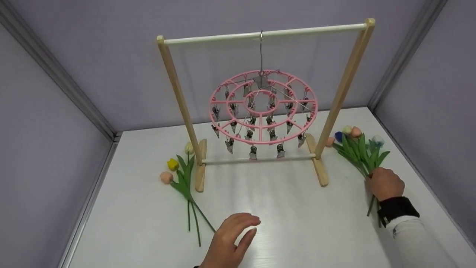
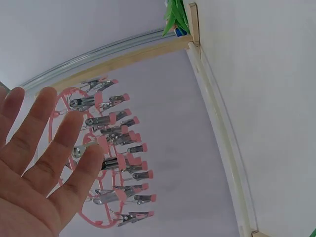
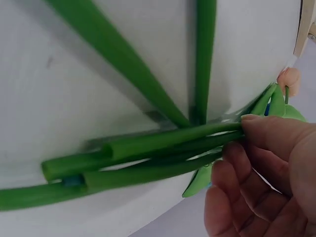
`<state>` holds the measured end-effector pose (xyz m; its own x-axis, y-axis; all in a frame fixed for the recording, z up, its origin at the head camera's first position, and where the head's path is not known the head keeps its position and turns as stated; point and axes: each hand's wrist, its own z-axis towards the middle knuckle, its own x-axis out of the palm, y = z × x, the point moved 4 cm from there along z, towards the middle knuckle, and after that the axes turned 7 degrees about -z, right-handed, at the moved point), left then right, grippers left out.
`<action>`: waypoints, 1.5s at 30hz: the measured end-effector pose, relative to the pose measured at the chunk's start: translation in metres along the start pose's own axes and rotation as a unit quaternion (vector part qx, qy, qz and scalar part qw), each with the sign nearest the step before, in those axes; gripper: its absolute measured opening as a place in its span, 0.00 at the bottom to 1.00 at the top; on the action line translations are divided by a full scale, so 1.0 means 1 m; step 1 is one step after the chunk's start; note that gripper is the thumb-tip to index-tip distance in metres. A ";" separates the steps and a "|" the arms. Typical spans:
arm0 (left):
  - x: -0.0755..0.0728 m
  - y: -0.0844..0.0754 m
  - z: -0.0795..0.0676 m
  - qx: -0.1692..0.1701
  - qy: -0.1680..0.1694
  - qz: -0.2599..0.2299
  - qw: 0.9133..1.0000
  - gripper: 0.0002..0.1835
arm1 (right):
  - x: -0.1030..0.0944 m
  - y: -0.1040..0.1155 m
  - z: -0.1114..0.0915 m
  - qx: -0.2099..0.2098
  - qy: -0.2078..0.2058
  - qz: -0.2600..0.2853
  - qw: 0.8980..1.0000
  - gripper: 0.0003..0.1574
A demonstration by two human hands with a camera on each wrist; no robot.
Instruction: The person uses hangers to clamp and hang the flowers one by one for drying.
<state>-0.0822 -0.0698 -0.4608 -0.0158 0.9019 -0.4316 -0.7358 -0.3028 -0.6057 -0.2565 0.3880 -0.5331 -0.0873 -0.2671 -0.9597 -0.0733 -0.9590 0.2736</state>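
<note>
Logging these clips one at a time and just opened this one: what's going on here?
A person's right hand pinches the stems of the right-hand bunch of artificial tulips, over the right side of the white table. The left hand is open and holds nothing, near the stem ends of the left-hand tulips, which lie beside the stand. A pink clip hanger hangs from its top bar, with no flowers in its clips.
</note>
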 end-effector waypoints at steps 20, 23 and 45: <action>0.006 0.013 0.009 -0.042 0.004 0.003 0.999 0.12 | -0.086 0.019 -0.028 -0.042 -0.187 -0.004 0.981 0.08; 0.008 0.014 0.013 -0.045 0.003 -0.001 0.999 0.12 | -0.100 0.024 -0.039 -0.043 -0.215 -0.018 0.976 0.07; 0.021 0.002 0.034 -0.041 0.015 -0.023 0.999 0.12 | -0.141 0.134 -0.123 -0.234 -0.300 -0.055 0.923 0.11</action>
<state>-0.1072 -0.0405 -0.4482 0.0386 0.9063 -0.4208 -0.6779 -0.2857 -0.6774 -0.1317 0.2857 -0.3688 -0.6496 -0.2004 -0.7334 0.3112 -0.9502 -0.0159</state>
